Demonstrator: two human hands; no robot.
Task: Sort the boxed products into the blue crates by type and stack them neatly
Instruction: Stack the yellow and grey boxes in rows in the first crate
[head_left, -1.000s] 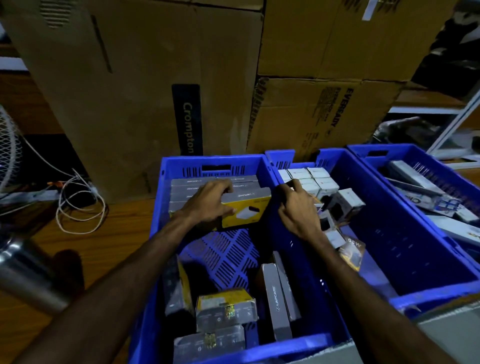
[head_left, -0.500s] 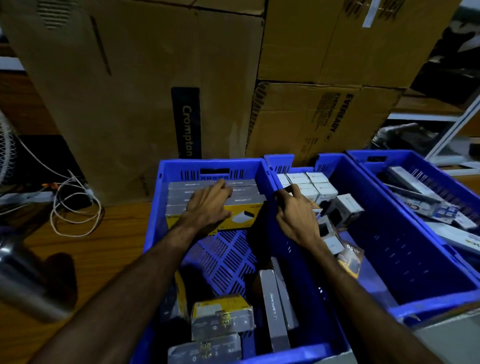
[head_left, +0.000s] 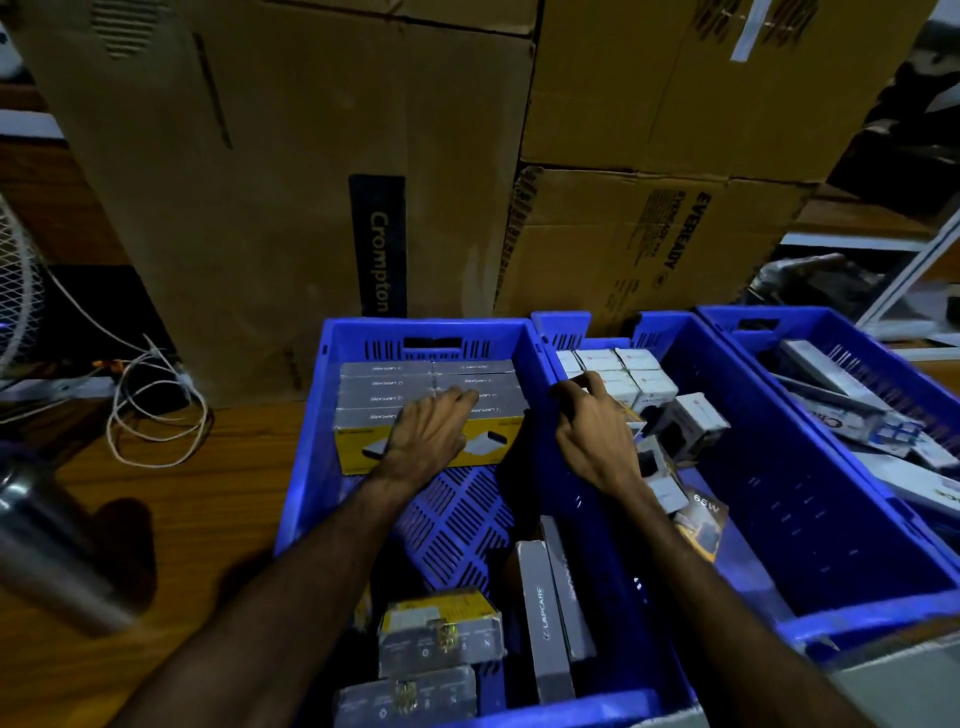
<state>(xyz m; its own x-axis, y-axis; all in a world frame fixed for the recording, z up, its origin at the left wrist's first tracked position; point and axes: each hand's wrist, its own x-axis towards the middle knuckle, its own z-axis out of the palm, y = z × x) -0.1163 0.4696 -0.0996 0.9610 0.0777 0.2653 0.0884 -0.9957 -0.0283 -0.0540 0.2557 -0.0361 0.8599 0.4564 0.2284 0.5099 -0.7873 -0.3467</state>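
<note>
Left hand (head_left: 434, 434) lying flat, fingers straight and spread lightly, pressing on top of the stacked boxes (head_left: 395, 400) at the far end of the left crate (head_left: 306, 467). Stack sitting in neat rows against the far wall, grey tops up, yellow fronts facing the camera. Fingertips reaching onto the right-hand part of the top row.

Right hand (head_left: 592, 436) resting on the divide between the left crate and the middle crate (head_left: 810, 519), fingers curled over the rim; whether gripping the rim or touching a box beyond, cannot tell. Index finger extending toward the white boxes (head_left: 623, 371), lined up in a tidy block at the far left corner of the middle crate. Loose white boxes (head_left: 691, 423) lying tilted just beside that block, unsorted. Yellow-marked packet (head_left: 704, 525) lying below them, near the right forearm.

Near end of the left crate holding loose boxes (head_left: 441, 631), jumbled, and two slim grey boxes (head_left: 545, 623) standing on edge against the right wall. Perforated floor showing bare between the stack and this pile.

Right crate (head_left: 737, 322) holding long flat packs (head_left: 841, 410), lying at mixed angles.

Crates standing on a wooden table (head_left: 197, 499). Cartons (head_left: 270, 182) standing behind. Coiled white cable (head_left: 150, 410) lying left of the crates; metal flask (head_left: 47, 545) at the near left, blurred.
</note>
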